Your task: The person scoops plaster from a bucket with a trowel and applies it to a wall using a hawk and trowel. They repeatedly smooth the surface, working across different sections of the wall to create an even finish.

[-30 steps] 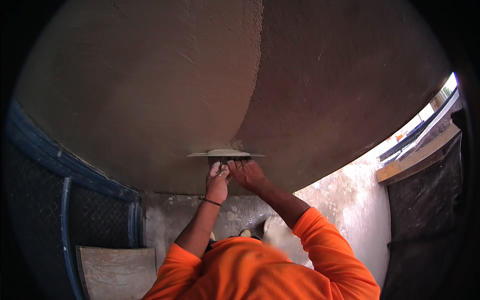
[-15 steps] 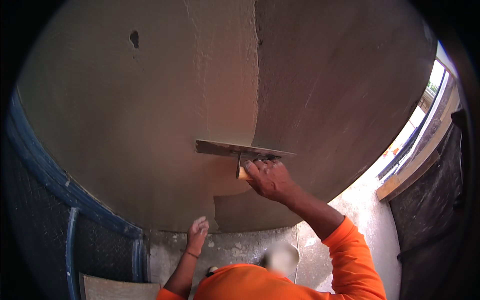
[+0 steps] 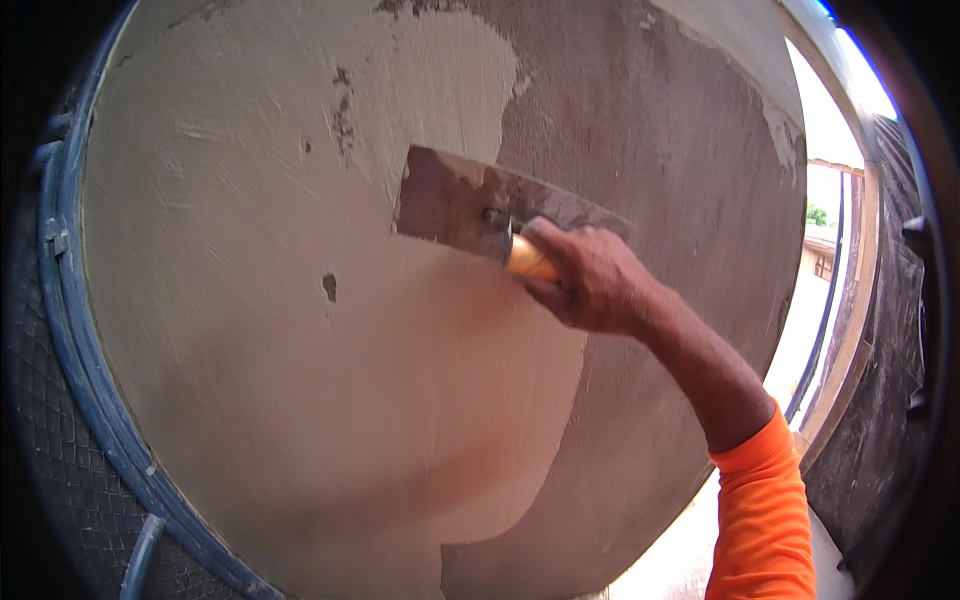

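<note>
While our right hand (image 3: 605,280) holds the trowel (image 3: 450,200), fingers (image 3: 552,240) wrapped round its handle (image 3: 531,261), we face a part-coated wall (image 3: 680,170).

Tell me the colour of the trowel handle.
The trowel handle is light orange-tan; the head view shows it best.

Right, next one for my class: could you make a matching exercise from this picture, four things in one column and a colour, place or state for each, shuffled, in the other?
Things:
1. Right hand
2. Trowel blade
3. Sleeve
4. Metal frame

Descriptions:
A. Bright orange
B. Blue, along the picture's left side
C. Closed around a handle
D. Flat and smeared

Pairs: 1-C, 2-D, 3-A, 4-B
</note>
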`<action>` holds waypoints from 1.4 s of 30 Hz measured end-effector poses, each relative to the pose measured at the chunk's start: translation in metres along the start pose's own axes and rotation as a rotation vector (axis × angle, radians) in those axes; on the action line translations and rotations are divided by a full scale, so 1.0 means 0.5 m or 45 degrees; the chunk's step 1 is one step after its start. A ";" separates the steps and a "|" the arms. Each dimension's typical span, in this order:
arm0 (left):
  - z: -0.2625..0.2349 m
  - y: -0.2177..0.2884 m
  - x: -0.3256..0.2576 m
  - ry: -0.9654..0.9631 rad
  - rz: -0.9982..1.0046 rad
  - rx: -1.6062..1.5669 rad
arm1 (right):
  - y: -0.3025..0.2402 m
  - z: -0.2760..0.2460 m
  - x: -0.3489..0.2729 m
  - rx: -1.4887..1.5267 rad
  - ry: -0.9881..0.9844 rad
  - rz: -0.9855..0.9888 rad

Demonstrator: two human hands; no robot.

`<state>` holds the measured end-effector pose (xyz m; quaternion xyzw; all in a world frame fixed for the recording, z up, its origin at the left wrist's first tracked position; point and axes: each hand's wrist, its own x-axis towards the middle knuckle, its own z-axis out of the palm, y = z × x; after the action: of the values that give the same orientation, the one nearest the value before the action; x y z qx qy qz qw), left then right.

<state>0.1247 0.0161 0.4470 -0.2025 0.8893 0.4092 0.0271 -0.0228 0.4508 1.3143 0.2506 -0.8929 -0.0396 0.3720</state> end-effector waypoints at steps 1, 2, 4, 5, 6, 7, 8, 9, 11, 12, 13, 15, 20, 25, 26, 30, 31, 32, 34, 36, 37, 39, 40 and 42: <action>0.007 -0.005 0.004 -0.010 -0.018 0.030 | 0.009 -0.026 0.028 -0.014 0.010 0.013; 0.013 -0.008 0.013 -0.020 -0.028 0.058 | 0.019 -0.050 0.057 -0.056 0.054 0.013; 0.026 -0.014 0.029 -0.040 -0.040 0.106 | 0.039 -0.097 0.115 -0.062 0.155 -0.016; 0.033 -0.016 0.037 -0.048 -0.037 0.123 | 0.049 -0.120 0.144 -0.084 0.204 -0.048; 0.039 -0.018 0.045 -0.056 -0.035 0.139 | 0.059 -0.141 0.168 -0.080 0.251 -0.048; 0.045 -0.020 0.051 -0.058 -0.032 0.155 | 0.069 -0.160 0.194 -0.075 0.297 -0.047; 0.052 -0.020 0.057 -0.063 -0.027 0.168 | 0.079 -0.178 0.219 -0.083 0.339 -0.067; 0.059 -0.021 0.059 -0.067 -0.022 0.178 | 0.089 -0.197 0.245 -0.079 0.379 -0.096; 0.072 -0.020 0.064 -0.049 -0.011 0.177 | 0.105 -0.234 0.296 -0.088 0.434 -0.084; 0.080 -0.017 0.065 -0.024 0.005 0.165 | 0.113 -0.254 0.318 -0.092 0.450 -0.091; 0.086 -0.017 0.063 0.015 0.004 0.081 | 0.121 -0.266 0.332 -0.094 0.455 -0.043; 0.096 -0.015 0.061 0.100 0.000 -0.088 | 0.141 -0.297 0.350 0.153 0.367 0.090; 0.090 -0.027 0.040 0.052 -0.048 -0.123 | 0.208 -0.341 0.338 0.481 0.480 0.261; 0.054 -0.059 0.011 -0.054 -0.239 0.023 | 0.240 -0.351 0.253 0.412 0.785 0.443; 0.047 -0.063 0.009 -0.055 -0.245 0.030 | 0.233 -0.355 0.235 0.305 0.819 0.589; 0.027 -0.075 0.009 -0.022 -0.262 -0.003 | 0.137 -0.318 0.178 0.392 0.601 0.388; 0.023 -0.076 0.009 -0.013 -0.262 -0.015 | 0.104 -0.284 0.160 0.351 0.489 0.242; 0.020 -0.076 0.011 -0.001 -0.262 -0.028 | 0.067 -0.249 0.144 0.310 0.379 0.097; 0.006 -0.073 0.015 0.022 -0.265 -0.056 | -0.006 -0.163 0.139 -0.024 0.191 0.015; -0.011 -0.066 0.025 0.047 -0.262 -0.084 | -0.067 -0.100 0.144 0.183 -0.016 -0.140; -0.022 -0.061 0.032 0.062 -0.257 -0.097 | -0.091 -0.072 0.162 0.031 -0.030 -0.162; -0.041 -0.052 0.044 0.093 -0.274 -0.123 | -0.114 -0.055 0.213 0.077 -0.014 -0.304; -0.048 -0.049 0.049 0.108 -0.286 -0.134 | -0.119 -0.050 0.243 0.078 -0.035 -0.266; -0.051 -0.046 0.049 0.140 -0.285 -0.132 | -0.116 -0.045 0.309 0.136 -0.085 -0.245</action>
<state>0.1141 -0.0244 0.4421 -0.3236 0.8389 0.4375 0.0133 -0.0755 0.3294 1.4150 0.3531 -0.8775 -0.0360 0.3226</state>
